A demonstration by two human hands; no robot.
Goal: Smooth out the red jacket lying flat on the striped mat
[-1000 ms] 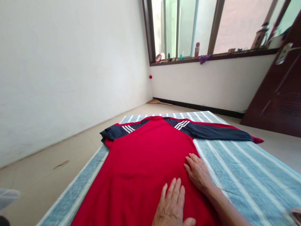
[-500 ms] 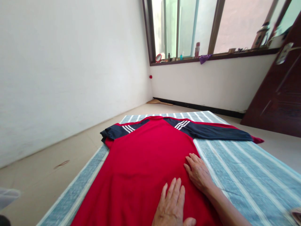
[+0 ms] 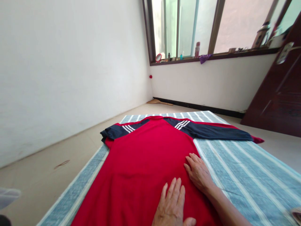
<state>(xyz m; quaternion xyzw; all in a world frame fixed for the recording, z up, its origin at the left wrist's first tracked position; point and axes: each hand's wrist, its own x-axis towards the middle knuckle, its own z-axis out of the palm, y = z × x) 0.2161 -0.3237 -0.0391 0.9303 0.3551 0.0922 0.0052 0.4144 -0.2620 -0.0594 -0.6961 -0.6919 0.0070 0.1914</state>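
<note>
A red shirt (image 3: pixel 141 157) with navy sleeves and white shoulder stripes lies spread flat, back up, on a blue-and-white striped sheet (image 3: pixel 246 169). My left hand (image 3: pixel 172 205) rests flat on the lower middle of the shirt, fingers stretched out and holding nothing. My right hand (image 3: pixel 198 171) lies flat near the shirt's right side edge, fingers extended. The right sleeve (image 3: pixel 218 131) stretches out to the right; the left sleeve (image 3: pixel 115 131) is folded short.
The sheet lies on a beige floor (image 3: pixel 58 157) beside a white wall. A window sill (image 3: pixel 207 56) at the back holds small bottles and a purple cloth. A dark wooden door (image 3: pixel 279 94) leans at the right. A small broom (image 3: pixel 157 102) lies by the far wall.
</note>
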